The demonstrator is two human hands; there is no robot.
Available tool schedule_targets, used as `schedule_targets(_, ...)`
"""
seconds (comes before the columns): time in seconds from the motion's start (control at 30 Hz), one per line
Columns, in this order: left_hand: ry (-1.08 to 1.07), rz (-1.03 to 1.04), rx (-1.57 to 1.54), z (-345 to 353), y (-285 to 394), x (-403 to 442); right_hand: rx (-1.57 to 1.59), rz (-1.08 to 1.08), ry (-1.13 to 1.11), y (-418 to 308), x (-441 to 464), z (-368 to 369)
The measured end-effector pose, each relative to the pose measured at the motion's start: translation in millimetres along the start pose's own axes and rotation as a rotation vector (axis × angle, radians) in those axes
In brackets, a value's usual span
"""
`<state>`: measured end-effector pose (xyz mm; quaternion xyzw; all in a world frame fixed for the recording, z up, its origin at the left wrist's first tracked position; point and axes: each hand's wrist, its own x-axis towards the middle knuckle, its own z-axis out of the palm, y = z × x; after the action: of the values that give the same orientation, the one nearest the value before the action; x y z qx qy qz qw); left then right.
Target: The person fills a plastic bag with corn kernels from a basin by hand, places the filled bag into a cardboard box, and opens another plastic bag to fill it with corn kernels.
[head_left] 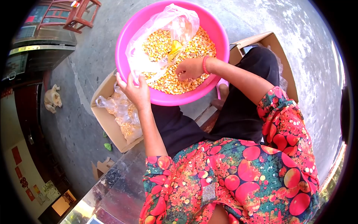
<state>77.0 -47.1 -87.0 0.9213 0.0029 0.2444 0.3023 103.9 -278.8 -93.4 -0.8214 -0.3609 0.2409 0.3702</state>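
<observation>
A pink plastic basin sits in front of me, full of yellow corn kernels. Clear plastic bag film lies in it, with kernels inside and around the film. My right hand, wearing a red bracelet, reaches into the kernels with its fingers bent down; whatever the fingertips hold is hidden. At the basin's near left rim is my left hand, thumb on the inner side and fingers along the edge, beside the bag film. A yellow piece shows near the middle of the basin.
To the left, an open cardboard box holds plastic bags of kernels. Another cardboard box stands right of my knee. An animal lies on the concrete floor, and a wooden chair stands at top left.
</observation>
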Motion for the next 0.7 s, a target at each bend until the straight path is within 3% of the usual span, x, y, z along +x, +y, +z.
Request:
schedule_targets(0.07,-0.004,-0.008,-0.006,-0.4,-0.1,0.1,0.52,0.411,-0.341,2.0,-0.6,-9.7)
schedule_targets(0.23,-0.007,-0.001,-0.011,-0.6,-0.4,0.1,0.621,0.418,-0.508,-7.4,12.5,-34.9)
schedule_targets(0.3,-0.01,-0.004,-0.011,-1.3,-0.2,0.1,0.673,0.273,0.063,-28.4,9.5,-47.3)
schedule_targets(0.33,-0.015,-0.005,-0.012,-1.5,0.3,0.1,0.674,0.273,0.062,-23.8,13.8,-47.5)
schedule_targets(0.4,-0.018,-0.003,-0.005,-2.2,0.7,-0.3,0.231,-0.045,0.728,-10.2,24.2,-53.1)
schedule_targets(0.47,-0.021,-0.002,0.002,-2.6,1.4,-0.4,-0.09,0.106,0.693,-0.9,15.3,-69.1)
schedule_targets(0.53,-0.014,-0.029,-0.004,-1.8,3.3,-0.4,-0.089,0.17,0.575,6.8,2.8,-76.6)
schedule_targets(0.6,-0.015,-0.024,-0.001,-0.9,1.8,-0.3,0.009,0.369,0.013,-8.3,-12.3,-78.0)
schedule_targets(0.7,-0.017,-0.024,0.0,-1.2,0.9,0.2,-0.495,0.338,0.03,2.6,-13.9,-42.6)
